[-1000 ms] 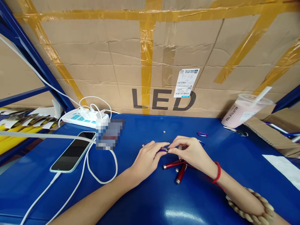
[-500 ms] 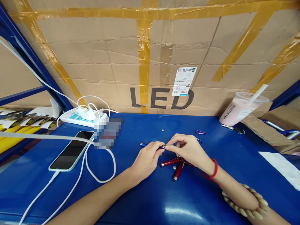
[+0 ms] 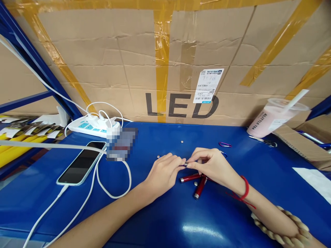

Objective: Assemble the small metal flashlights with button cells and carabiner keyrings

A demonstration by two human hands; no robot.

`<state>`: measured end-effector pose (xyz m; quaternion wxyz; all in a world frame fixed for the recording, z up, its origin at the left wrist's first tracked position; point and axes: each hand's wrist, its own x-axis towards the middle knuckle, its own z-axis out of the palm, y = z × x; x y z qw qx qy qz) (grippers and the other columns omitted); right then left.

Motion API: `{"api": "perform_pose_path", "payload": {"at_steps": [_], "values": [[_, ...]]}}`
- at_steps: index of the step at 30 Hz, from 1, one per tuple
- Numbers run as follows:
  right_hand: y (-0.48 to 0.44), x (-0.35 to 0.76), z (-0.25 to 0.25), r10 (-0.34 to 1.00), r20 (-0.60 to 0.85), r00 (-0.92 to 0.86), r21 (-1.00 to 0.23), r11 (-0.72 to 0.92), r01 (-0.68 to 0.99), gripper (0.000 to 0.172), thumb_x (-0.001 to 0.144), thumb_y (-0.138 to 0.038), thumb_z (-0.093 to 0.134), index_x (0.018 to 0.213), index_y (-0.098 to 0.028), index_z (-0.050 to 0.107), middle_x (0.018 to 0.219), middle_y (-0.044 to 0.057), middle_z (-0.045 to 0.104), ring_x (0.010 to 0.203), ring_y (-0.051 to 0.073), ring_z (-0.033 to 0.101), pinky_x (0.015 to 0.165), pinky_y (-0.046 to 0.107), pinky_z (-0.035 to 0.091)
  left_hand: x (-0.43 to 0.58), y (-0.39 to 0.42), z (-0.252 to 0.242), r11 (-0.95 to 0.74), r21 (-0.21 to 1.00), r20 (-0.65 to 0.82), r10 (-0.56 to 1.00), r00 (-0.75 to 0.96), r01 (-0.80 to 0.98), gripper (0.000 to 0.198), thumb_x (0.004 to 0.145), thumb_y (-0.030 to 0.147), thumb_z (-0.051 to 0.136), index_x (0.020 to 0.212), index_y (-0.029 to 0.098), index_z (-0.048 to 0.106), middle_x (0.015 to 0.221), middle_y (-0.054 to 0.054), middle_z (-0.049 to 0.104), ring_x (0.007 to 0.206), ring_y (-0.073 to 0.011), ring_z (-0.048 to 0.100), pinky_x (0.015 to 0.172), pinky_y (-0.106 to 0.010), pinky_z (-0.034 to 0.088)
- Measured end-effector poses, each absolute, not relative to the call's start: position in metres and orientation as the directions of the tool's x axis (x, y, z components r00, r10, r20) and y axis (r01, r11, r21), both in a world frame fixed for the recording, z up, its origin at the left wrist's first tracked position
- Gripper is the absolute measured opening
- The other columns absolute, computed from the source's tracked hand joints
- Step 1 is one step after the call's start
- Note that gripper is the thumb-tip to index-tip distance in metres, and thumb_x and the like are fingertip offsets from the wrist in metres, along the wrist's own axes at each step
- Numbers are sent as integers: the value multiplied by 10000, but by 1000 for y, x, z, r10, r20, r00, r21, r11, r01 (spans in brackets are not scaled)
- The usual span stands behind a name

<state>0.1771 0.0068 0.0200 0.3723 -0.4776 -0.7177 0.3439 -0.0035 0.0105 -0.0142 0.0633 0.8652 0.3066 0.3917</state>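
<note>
My left hand is closed, its thumb and fingertips pinching a small dark piece with a silver end. My right hand meets it there, thumb and forefinger pinched on the silver end. Fingers hide most of this piece. A blue rod-like thing with a metal tip pokes out beyond my left hand. Below my right hand lie a red metal tube and another red tube, both silver-ended like mini flashlights. A silver button cell rests between them; a second button cell lies farther back.
A purple carabiner and a blue carabiner, partly hidden, lie behind my right hand. At left are a charging phone, white cables and a power strip. A drink cup stands right, before the large carton.
The camera view has shifted slightly, so the scene sits a little farther right. Both hands still meet at the small piece; less of the blue thing shows past my left hand.
</note>
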Motion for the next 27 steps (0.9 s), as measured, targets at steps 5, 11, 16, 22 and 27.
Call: {"api": "perform_pose_path", "payload": {"at_steps": [5,11,16,22,27], "values": [[6,177,20,953,172,-250,-860,269,433,195,708,-330,687,613,-160,690,620,7,593,421,58,462,393,189,376,-4,10,-13,-802,373,670,581,462,468,147,903,141,463,876,171,604,774,-17,699,643,-155,555,601,-270,456],[10,178,18,965,30,-259,-911,133,389,258,682,-389,693,590,-151,651,523,-7,559,384,67,446,357,193,341,-4,7,-11,-753,474,584,657,477,457,196,895,127,473,1011,198,614,909,2,722,725,-155,587,705,-291,460],[10,178,16,961,104,-258,-873,212,438,296,739,-438,656,667,-152,681,563,11,590,399,82,487,378,206,383,-3,8,-9,-656,555,496,755,429,511,185,899,166,455,942,207,631,864,-17,710,759,-168,597,715,-293,467],[7,180,13,847,467,-253,-601,514,613,216,795,-399,634,785,-197,712,773,40,670,512,98,551,498,236,459,-1,10,-6,-567,637,419,823,383,522,182,906,161,430,941,213,601,926,-11,684,842,-161,608,763,-282,465],[7,188,12,707,611,-356,-365,650,666,211,858,-370,568,916,-226,712,865,44,683,623,109,608,562,223,478,0,10,-6,-529,640,370,848,379,558,194,907,169,407,949,205,593,816,-18,666,767,-164,611,720,-281,469]]}}
